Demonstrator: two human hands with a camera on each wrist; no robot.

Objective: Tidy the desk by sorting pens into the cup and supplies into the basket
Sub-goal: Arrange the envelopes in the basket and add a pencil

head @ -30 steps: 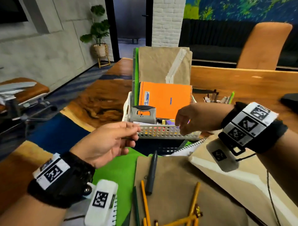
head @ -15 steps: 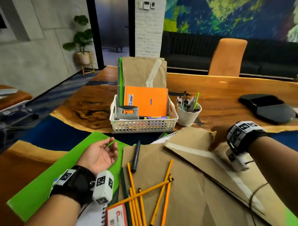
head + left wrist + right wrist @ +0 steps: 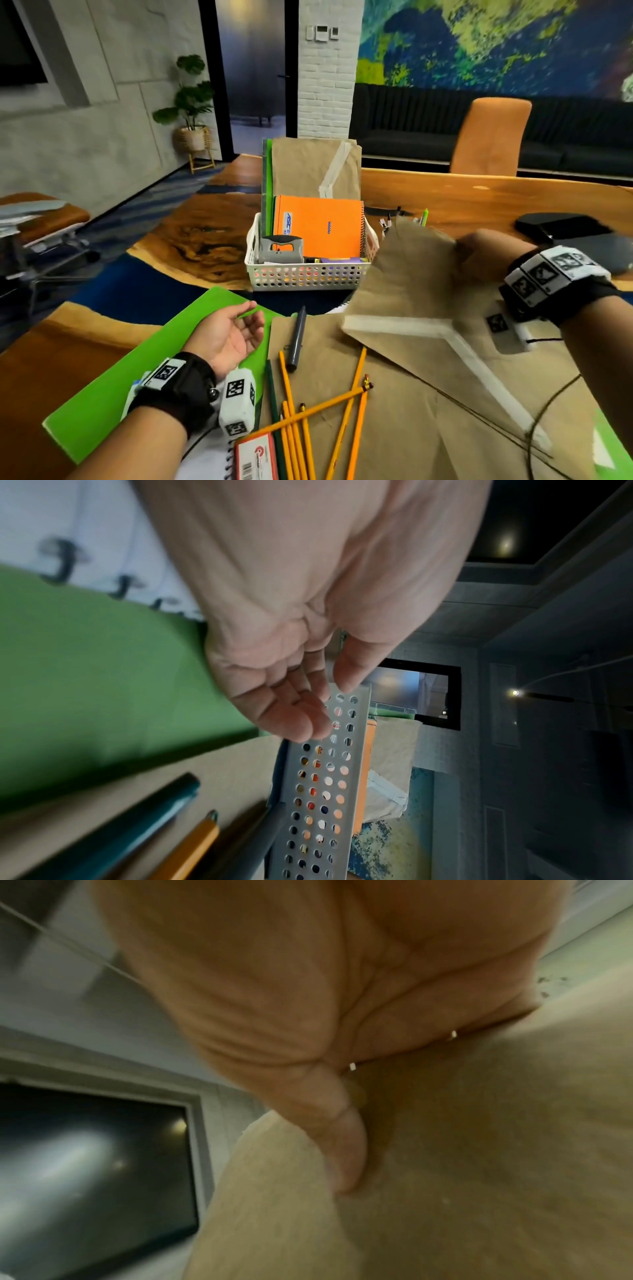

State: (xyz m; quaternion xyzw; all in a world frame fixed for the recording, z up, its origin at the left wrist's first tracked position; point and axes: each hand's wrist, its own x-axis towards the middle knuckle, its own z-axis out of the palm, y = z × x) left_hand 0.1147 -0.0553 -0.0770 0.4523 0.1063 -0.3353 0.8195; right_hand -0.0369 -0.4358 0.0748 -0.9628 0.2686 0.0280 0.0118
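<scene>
My right hand (image 3: 476, 253) grips the far edge of a brown paper envelope (image 3: 411, 291) and holds that end lifted off the desk; its thumb (image 3: 342, 1145) presses on the paper. The raised envelope hides most of the pen cup; only pen tips (image 3: 424, 216) show above it. My left hand (image 3: 236, 330) lies palm up, fingers loosely curled and holding nothing, on a green folder (image 3: 113, 387). The white perforated basket (image 3: 308, 275) holds an orange notebook (image 3: 318, 228), a grey stapler (image 3: 281, 248) and another envelope. A dark pen (image 3: 296, 339) and several yellow pencils (image 3: 308, 418) lie on a second envelope.
A black object (image 3: 568, 236) sits on the wooden desk at the right. A spiral notepad with a red label (image 3: 257, 457) lies at the near edge. An orange chair (image 3: 489, 137) stands behind the desk. A thin black cable (image 3: 541, 411) runs from my right wrist.
My right hand left the basket, took the envelope's far edge and lifted it, hiding the cup. My left hand dropped from the basket's front onto the green folder, palm up.
</scene>
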